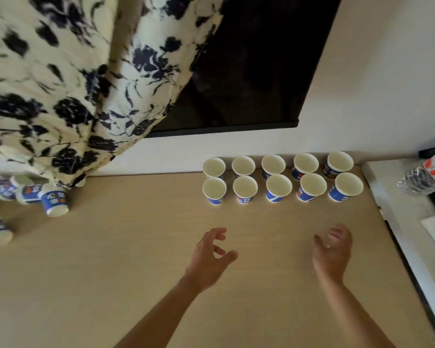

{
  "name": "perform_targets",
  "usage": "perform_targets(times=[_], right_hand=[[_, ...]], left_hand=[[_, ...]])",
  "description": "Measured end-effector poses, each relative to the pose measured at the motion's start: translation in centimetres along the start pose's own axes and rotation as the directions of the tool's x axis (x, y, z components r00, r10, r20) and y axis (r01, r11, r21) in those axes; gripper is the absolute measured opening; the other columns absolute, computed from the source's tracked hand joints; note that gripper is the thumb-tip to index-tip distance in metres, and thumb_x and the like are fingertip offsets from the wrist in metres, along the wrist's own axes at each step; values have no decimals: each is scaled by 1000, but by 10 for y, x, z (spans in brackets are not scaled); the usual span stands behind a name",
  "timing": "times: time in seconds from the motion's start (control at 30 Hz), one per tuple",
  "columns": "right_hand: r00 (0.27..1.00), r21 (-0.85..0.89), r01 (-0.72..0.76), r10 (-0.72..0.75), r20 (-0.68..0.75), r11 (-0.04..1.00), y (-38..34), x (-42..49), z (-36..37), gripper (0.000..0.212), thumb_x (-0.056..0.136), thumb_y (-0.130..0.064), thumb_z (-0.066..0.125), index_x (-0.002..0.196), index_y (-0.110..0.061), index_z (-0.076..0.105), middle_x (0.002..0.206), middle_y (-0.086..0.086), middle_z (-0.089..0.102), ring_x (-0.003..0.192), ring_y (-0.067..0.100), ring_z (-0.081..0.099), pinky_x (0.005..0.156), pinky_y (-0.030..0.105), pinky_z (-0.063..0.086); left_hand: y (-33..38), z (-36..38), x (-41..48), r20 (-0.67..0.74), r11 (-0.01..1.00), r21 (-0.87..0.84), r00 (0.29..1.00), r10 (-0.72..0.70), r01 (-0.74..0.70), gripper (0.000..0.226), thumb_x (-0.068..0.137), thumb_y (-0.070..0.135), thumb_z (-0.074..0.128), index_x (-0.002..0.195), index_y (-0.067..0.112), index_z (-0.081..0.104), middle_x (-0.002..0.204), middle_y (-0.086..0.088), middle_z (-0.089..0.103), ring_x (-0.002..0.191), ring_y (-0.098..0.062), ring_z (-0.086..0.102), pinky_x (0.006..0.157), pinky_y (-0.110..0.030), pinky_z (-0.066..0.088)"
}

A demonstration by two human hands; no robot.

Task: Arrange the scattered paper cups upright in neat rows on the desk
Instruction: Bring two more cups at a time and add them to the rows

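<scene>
Blue paper cups fill two neat rows at the far side of the counter (136, 259), close to the wall. These upright cups (278, 187) number ten, five in each row, and all of them show their white insides.

More cups wait far off to the left. These scattered cups (54, 200) sit in a messy bunch, and some hide under the edge of the flowery curtain (60, 84). A few look tipped over, but the blur makes it hard to be sure.

Both hands hang over the bare middle of the counter and hold nothing. The left hand (209, 254) has its fingers (217, 233) loosely spread and a little bent. The right hand (333, 254) is loose and empty too.

I think the next job is to fetch a cup from the left bunch. It is best to take one cup at a time, hold it gently by its sides so it does not squash, and turn its mouth up. A good spot is in front of the near row, lined up with the cup behind it. Take care not to knock the ones already standing.

Each cup has white and orange writing on the blue, but it is too fuzzy to read. The bottle (422, 178) on the right has a red and white label that I cannot read either.
</scene>
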State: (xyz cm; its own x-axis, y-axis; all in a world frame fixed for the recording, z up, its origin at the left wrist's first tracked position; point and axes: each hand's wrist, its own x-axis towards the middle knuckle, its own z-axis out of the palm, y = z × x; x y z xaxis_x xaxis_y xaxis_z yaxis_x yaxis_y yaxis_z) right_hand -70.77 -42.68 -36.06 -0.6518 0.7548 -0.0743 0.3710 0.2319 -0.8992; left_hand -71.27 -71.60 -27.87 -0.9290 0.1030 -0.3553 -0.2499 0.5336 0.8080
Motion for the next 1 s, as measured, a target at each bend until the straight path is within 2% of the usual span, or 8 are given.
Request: perform_targets(times=[0.07,0.23,0.37,0.67,0.73,0.9,0.93,1.0], right_hand=[[997,36,16,-19,69,999,-19,-38,19,63,77,13,74,133,-1,49,121,24,57,105,37,61,81,44,50],[959,131,38,-73,272,991,-84,-121,75,59,81,13,70,134,0,49,120,16,58,102,22,57,80,24,45],[903,140,62,-116,414,988,-133,-185,123,53,83,6,70,132,-4,51,119,9,60,105,22,60,88,29,45],[764,82,188,-198,614,979,-195,-319,227,51,85,3,72,132,-5,52,121,12,62,108,26,62,94,38,50],[727,68,203,-197,658,977,-206,-347,251,51,86,3,72,132,-4,52,121,12,62,108,26,62,95,42,51],[645,39,242,-191,740,970,-230,-409,310,52,84,8,71,131,-3,51,117,13,62,106,31,63,96,48,51],[624,35,260,-196,757,965,-233,-421,321,51,85,7,71,131,-5,52,116,10,62,107,32,63,95,47,51],[573,29,298,-204,794,954,-241,-443,339,52,85,6,71,131,-8,53,115,7,62,107,30,63,96,45,52]], left_hand=[[-10,-22,-6,-40,1000,-25,999,-11,10,56,80,29,78,129,28,53,116,8,58,83,-6,64,76,-23,55],[-43,-85,-21,-149,995,-97,989,-14,0,50,80,22,79,124,22,56,110,5,61,77,-5,63,72,-19,54],[-81,-141,-42,-190,992,-126,982,-17,-7,48,80,23,79,123,22,58,105,7,64,80,-3,66,75,-24,56],[-181,-286,-90,-288,978,-199,950,-123,66,40,81,27,77,117,23,60,104,8,65,89,-10,67,79,-34,56],[-201,-320,-97,-331,975,-211,933,-142,73,38,81,27,77,116,24,61,102,9,65,89,-9,66,80,-31,55],[-256,-402,-115,-443,978,-180,879,-178,107,40,81,32,76,118,25,61,106,12,65,93,-3,61,71,-6,42],[-268,-419,-120,-470,978,-171,862,-188,120,41,81,32,76,119,23,61,108,10,65,95,-5,60,73,-8,43],[-293,-455,-128,-521,977,-148,828,-209,153,43,82,28,76,121,19,61,114,3,63,103,-12,59,84,-22,47]])
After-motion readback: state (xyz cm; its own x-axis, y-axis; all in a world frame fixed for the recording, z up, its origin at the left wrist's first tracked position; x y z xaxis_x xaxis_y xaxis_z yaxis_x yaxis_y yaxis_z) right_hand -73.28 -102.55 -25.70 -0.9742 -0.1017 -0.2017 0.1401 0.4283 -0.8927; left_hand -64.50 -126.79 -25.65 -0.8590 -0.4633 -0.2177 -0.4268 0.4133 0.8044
